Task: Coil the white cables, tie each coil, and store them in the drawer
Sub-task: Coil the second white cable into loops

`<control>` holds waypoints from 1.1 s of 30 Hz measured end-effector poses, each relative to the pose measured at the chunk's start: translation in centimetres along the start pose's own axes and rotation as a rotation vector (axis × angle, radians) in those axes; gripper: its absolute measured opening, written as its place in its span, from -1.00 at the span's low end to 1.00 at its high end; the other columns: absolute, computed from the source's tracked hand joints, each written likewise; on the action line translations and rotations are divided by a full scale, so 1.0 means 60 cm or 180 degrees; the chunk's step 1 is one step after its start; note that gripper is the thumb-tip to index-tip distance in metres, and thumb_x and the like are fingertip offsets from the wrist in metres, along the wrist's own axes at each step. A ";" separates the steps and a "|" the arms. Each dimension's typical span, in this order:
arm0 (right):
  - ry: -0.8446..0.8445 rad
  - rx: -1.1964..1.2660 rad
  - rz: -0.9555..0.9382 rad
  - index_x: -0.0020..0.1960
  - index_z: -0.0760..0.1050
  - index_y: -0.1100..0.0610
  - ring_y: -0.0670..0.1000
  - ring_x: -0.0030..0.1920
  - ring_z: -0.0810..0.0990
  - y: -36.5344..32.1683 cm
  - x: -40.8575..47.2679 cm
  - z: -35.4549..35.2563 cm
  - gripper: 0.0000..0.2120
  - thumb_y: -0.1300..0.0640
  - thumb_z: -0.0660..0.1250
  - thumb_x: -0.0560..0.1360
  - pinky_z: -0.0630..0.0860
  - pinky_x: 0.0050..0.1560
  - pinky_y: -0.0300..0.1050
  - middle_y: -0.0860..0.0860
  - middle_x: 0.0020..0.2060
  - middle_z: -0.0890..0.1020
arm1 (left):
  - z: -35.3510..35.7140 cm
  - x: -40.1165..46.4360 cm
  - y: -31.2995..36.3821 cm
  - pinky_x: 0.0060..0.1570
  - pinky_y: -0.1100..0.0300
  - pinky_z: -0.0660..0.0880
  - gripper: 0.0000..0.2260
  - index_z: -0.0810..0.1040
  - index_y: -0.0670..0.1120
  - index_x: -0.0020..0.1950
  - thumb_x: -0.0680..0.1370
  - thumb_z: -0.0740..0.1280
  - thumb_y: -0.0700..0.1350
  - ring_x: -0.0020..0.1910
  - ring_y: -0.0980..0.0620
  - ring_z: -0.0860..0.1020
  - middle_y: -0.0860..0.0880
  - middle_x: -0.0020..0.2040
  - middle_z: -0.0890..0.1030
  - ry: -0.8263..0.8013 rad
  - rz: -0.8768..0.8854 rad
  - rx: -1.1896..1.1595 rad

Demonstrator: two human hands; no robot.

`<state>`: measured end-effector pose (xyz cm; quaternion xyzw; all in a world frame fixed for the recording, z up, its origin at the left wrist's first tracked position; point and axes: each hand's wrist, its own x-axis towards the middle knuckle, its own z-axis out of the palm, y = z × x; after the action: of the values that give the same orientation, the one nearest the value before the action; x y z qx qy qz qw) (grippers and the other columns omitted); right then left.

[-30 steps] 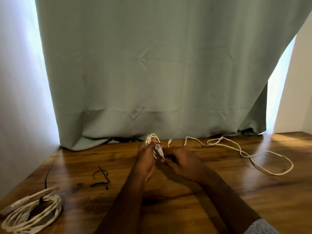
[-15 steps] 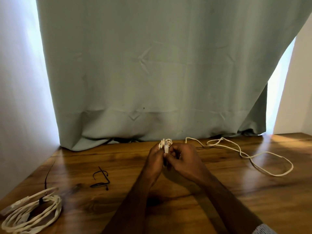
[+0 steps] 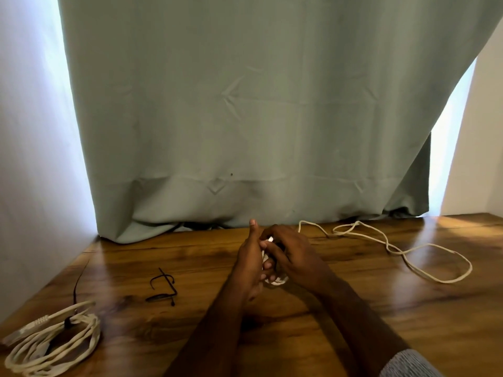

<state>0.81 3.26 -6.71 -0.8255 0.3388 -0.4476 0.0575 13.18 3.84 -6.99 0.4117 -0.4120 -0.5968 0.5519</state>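
Over the middle of the brown wooden table (image 3: 353,336), the left hand (image 3: 251,263) and right hand (image 3: 292,261) both curl fingers round a small coil of thin white cable (image 3: 276,280), whose loose length trails toward the right edge. A tied bundle of thick white cable (image 3: 51,346) lies at the near left corner, with thin black ties (image 3: 163,288) between it and the hands.

Two bare forearms reach in from the bottom edge, each ending in a bare hand, the left hand (image 3: 251,263) and the right hand (image 3: 295,258). No rings, watch or gloves show on either. Only the right arm shows clothing: a heathered grey knit sleeve (image 3: 407,364) with a fine ribbed texture, at the lower right corner.
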 end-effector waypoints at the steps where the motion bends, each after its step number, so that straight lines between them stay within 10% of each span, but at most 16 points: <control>1: 0.0050 0.0090 0.0009 0.06 0.55 0.04 -0.10 -0.14 0.58 0.002 0.001 0.002 -0.74 -0.12 0.22 0.63 0.54 -0.15 0.05 -0.09 -0.13 0.61 | 0.002 -0.001 0.000 -0.56 0.29 0.28 -0.34 0.66 -0.15 0.00 0.54 0.10 0.41 -0.64 0.07 0.28 -0.06 -0.53 0.34 0.0092 -0.0012 -0.0096; 7: 0.0368 0.0564 0.0144 -0.03 0.61 0.08 -0.05 -0.15 0.64 0.018 0.002 0.007 -0.86 0.01 0.41 0.56 0.56 -0.16 -0.03 -0.11 -0.17 0.64 | 0.007 0.002 -0.003 -0.53 0.28 0.26 -0.50 0.70 -0.08 -0.06 0.57 0.22 0.31 -0.60 0.10 0.24 -0.01 -0.52 0.32 0.0294 -0.0016 -0.0160; 16: 0.0723 0.1282 0.0553 -0.10 0.59 0.16 0.04 -0.24 0.66 0.016 0.002 0.003 -0.89 0.14 0.47 0.53 0.60 -0.19 0.05 0.04 -0.28 0.67 | -0.036 0.003 -0.005 -0.38 0.18 0.47 -0.77 0.49 -0.14 -0.15 0.57 0.25 0.01 -0.56 0.15 0.31 0.02 -0.44 0.37 -0.1370 -0.0212 -0.0784; 33: 0.1000 0.1148 0.1108 -0.05 0.48 0.15 -0.15 -0.44 0.58 -0.014 0.006 0.034 -0.88 0.12 0.32 0.63 0.45 -0.51 -0.26 -0.02 -0.35 0.59 | -0.034 -0.005 -0.008 -0.46 0.21 0.32 -0.71 0.51 -0.12 -0.22 0.53 0.31 0.08 -0.62 0.16 0.22 0.04 -0.53 0.30 -0.0717 -0.0015 -0.0657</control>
<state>2.95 3.24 -7.33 -0.6521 0.3952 -0.6063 0.2260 14.94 4.06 -8.09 0.2841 -0.4069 -0.6797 0.5402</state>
